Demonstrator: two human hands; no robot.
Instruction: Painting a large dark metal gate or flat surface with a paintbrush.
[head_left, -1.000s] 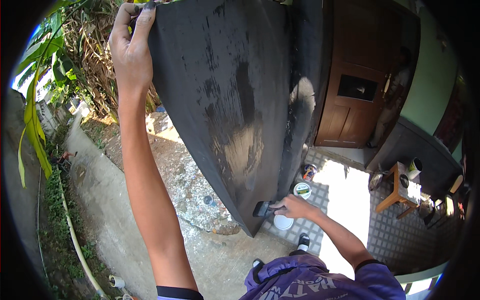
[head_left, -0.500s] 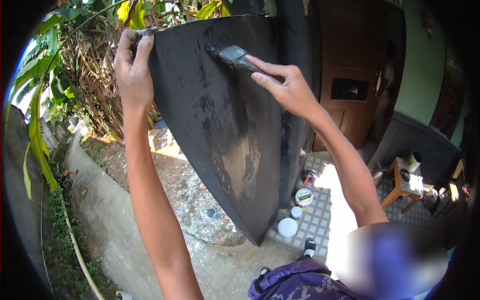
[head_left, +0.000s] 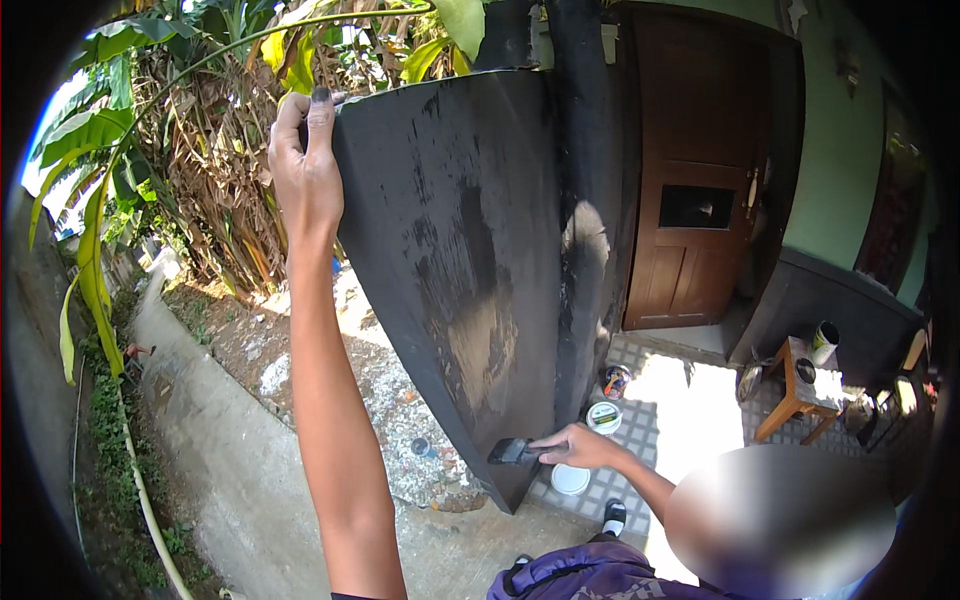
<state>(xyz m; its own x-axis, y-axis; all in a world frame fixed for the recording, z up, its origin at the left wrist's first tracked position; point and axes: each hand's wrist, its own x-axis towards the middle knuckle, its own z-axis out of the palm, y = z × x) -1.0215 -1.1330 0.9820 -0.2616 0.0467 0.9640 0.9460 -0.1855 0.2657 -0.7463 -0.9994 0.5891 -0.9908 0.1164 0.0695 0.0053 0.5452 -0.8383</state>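
Note:
A tall tapering wall (head_left: 395,190), coated mostly in black paint, stands in front of me. Its middle has a bare brownish patch with streaky brush marks around it. My left hand (head_left: 308,165) grips the wall's upper left corner; dark paint covers a thumbnail, and some fingers are hidden behind the edge. Low down by the wall's narrow bottom, my right hand (head_left: 582,447) is closed round the handle of a wide paintbrush (head_left: 511,452). The dark brush head lies over the wall's lower part; whether its bristles touch the surface I cannot tell.
Near my feet, a white round lid (head_left: 570,480), a white tub (head_left: 603,417) and a dark can (head_left: 616,381) sit on checkered tiles. A wooden stool (head_left: 797,392) holding a can stands right, beyond it a brown door (head_left: 690,230). Rubble (head_left: 400,425) and a concrete path lie left.
My right hand has carried the paintbrush from the wall's upper part down to near its bottom tip. My left hand stays on the upper corner; the whole view has shifted slightly.

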